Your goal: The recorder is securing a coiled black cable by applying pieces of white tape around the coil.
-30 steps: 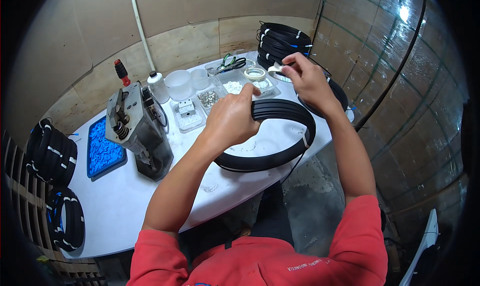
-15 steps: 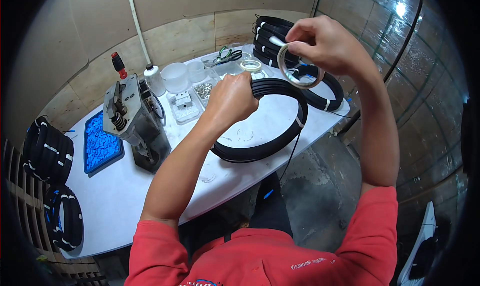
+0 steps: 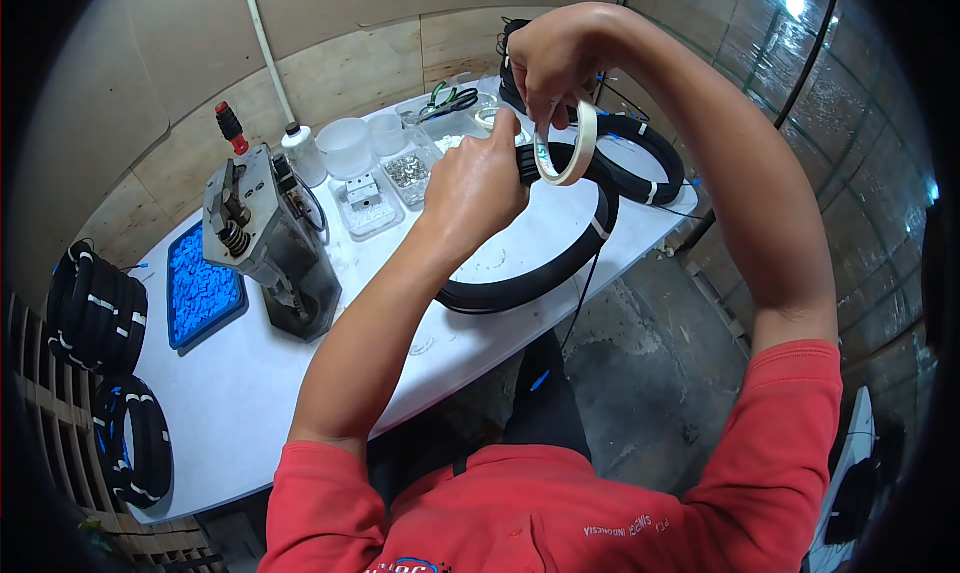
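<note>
A coil of black cable [image 3: 540,289] rests at the front of the white table, and a band of pale tape binds its right side. My left hand [image 3: 474,181] is closed round the coil's far left part, thumb pointing up. Just beyond it, my right hand [image 3: 556,61] pinches a roll of cream tape [image 3: 588,139]. The roll hangs on edge against the coil's far rim, beside my left hand. Whether a strip is stuck to the cable cannot be made out. A loose cable end with a blue tip [image 3: 540,380] dangles below the table edge.
Left of the coil stands a metal press [image 3: 270,238], beside a blue tray [image 3: 240,311] of small blue parts. Clear tubs [image 3: 345,151], a white-capped-off bottle [image 3: 301,155] and scissors [image 3: 455,103] sit behind. More black coils lie right [image 3: 665,158] and left [image 3: 150,443].
My right hand has moved left and down with the tape roll, from above the right coil to the held coil's far rim. The roll has turned. My left hand keeps its hold.
</note>
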Tool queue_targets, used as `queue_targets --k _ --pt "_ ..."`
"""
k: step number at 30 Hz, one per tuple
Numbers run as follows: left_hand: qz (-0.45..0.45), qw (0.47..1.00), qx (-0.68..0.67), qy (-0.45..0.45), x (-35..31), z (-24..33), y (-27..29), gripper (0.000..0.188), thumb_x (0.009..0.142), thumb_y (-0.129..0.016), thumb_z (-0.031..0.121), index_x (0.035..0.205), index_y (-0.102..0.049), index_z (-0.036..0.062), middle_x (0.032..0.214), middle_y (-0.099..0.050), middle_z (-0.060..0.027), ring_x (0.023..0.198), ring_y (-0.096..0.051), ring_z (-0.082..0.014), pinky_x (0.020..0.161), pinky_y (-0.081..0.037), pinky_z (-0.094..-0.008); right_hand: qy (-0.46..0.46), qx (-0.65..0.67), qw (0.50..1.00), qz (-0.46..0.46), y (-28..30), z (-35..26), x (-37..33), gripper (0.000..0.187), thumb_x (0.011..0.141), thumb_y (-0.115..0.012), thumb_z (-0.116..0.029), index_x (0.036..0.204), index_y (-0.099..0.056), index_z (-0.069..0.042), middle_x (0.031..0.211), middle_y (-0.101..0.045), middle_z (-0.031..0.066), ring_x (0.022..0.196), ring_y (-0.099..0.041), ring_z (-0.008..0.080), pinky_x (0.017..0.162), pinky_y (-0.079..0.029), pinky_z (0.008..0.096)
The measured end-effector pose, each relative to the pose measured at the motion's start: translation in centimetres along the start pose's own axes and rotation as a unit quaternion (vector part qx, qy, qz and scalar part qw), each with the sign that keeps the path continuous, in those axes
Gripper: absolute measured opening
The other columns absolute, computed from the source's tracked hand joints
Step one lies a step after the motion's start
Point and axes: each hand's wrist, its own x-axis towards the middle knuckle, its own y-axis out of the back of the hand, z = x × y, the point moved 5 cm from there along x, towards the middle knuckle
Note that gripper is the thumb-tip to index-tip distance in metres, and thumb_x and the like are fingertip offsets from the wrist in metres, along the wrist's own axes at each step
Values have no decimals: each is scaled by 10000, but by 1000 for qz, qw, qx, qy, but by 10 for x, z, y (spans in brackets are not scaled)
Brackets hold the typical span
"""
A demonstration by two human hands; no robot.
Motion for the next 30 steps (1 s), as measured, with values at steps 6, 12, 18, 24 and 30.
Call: queue_targets --k 6,12,18,24,30 --pt "-5 1000 -10 -9 -2 0 2 550 784 -704 121 1281 -468 151 820 -687 -264 800 -667 -474 721 -518 -564 -10 -10 1000 5 0 -6 -6 184 776 -803 -141 883 -777 6 825 -757 120 669 -728 170 600 -565 284" --pt "-1 999 -28 -29 -1 0 2 474 784 -694 110 1230 -555 193 876 -714 -205 843 -671 -446 743 -527 -542 -14 -29 999 0 -3 -3 -9 213 765 -819 -161 892 -771 4 826 -758 108 672 -730 167 587 -566 279" --pt "-23 999 -36 -20 6 -5 2 361 808 -628 101 1155 -573 184 912 -709 -212 873 -674 -447 754 -535 -545 33 -18 997 66 -10 -10 -42 152 794 -725 -98 877 -752 26 786 -727 140 627 -690 203 502 -518 315" --pt "-8 999 -31 -26 15 -21 -6 302 788 -660 109 1070 -558 140 906 -701 -212 899 -666 -453 756 -521 -552 81 45 971 219 -79 -12 -73 197 839 -649 -162 933 -724 -6 741 -707 177 683 -704 314 703 -573 389" --pt "-10 999 -31 -27 18 -29 -10 334 771 -704 135 1072 -561 124 924 -702 -219 910 -664 -453 763 -523 -545 99 166 856 480 -168 -12 -55 211 890 -639 -138 1038 -658 12 793 -692 203 740 -691 372 679 -554 462"
